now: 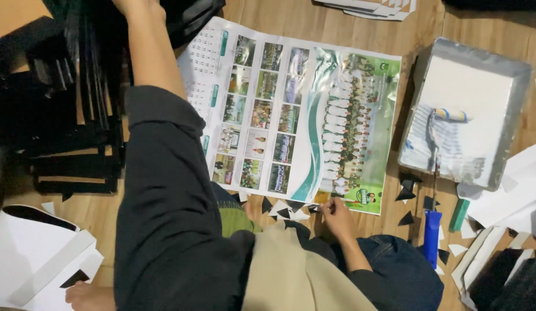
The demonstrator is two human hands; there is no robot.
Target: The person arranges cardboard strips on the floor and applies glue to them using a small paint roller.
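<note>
1. Wooden flooring (279, 17) serves as the work surface; lighting is dim.
2. Left arm extends up and away to the stack of black sheets (78, 115); the left hand (132, 4) is cut off by the frame edge, so its grip cannot be determined.
3. Right hand (336, 212) rests with fingers curled at the near edge of the glossy printed poster (296, 115); whether it pinches the edge or a scrap cannot be told.
4. Judgement: fetching stock from the stack appears to be the step in hand; the reach calls for separating one thin, rigid sheet.
5. Black and white triangular offcuts (285, 210) lie just left of the right hand.
6. Beyond the right hand sits a metal tray (518, 109), white-coated, holding a roller (449, 115) with a blue handle (432, 245).
</note>
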